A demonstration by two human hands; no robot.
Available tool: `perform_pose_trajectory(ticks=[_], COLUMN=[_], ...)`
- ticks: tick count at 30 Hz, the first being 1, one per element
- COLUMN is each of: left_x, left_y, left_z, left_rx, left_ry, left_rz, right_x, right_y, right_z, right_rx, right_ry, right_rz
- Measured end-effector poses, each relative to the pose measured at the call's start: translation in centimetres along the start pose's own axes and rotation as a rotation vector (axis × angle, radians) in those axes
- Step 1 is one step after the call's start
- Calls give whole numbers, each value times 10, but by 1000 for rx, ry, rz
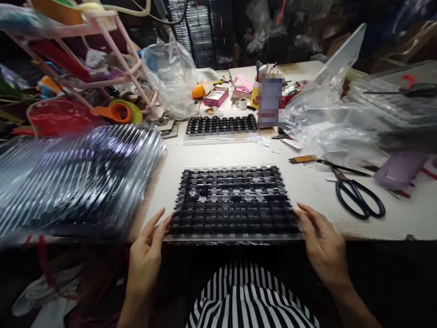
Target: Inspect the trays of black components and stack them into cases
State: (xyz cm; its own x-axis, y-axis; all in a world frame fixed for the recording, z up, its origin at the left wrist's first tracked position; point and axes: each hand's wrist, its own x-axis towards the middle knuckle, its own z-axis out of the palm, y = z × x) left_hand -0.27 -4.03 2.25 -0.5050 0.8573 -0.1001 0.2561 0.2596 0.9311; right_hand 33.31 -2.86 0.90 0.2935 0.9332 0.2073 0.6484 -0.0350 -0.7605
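Note:
A clear plastic tray (235, 238) filled with rows of small black parts (232, 200) lies at the near edge of the table, between both hands. My left hand (148, 248) grips its near left corner, thumb and fingers closed at the side. At the near right corner, my right hand (322, 246) holds the tray in the same way, with its fingertips partly hidden by the edge. Some pale patches show among the black rows. Farther back on the table sits a second, smaller-looking set of black parts (221, 124) on clear plastic.
Stacked clear trays (78, 182) fill the left side, below a pink rack (126, 68). To the right lie dark-handled scissors (360, 196), a yellow cutter (303, 159) and clear plastic bags (334, 132). An orange tape dispenser (116, 111) stands by the rack.

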Motion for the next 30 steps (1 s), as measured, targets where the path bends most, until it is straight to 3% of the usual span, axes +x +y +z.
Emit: perform_pose_trajectory(ticks=[5,11,15,18,22,25,30], left_x=[-27,-27,-23,-23,-16,-4,13], left_y=[-3,-5,-2,2,13,30,60], left_z=[-15,-28,-31,-30,-22,-6,21], left_rx=[-26,-92,-284,-361,-529,-719,-941], left_ry=[-38,34,-55,-105,-115,-163,-287], left_rz=[-91,-200,-312,-345,-408,-551,-743], right_x=[-17,-21,-21,-16,4,24,43], right_y=[2,34,42,34,18,5,-10], right_z=[-33,-52,-45,-42,-41,-34,-18], right_rx=[10,-78,285,567,820,826,834], right_ry=[-75,-142,-337,-339,-354,-361,-160], right_rz=[220,306,492,618,740,748,782])
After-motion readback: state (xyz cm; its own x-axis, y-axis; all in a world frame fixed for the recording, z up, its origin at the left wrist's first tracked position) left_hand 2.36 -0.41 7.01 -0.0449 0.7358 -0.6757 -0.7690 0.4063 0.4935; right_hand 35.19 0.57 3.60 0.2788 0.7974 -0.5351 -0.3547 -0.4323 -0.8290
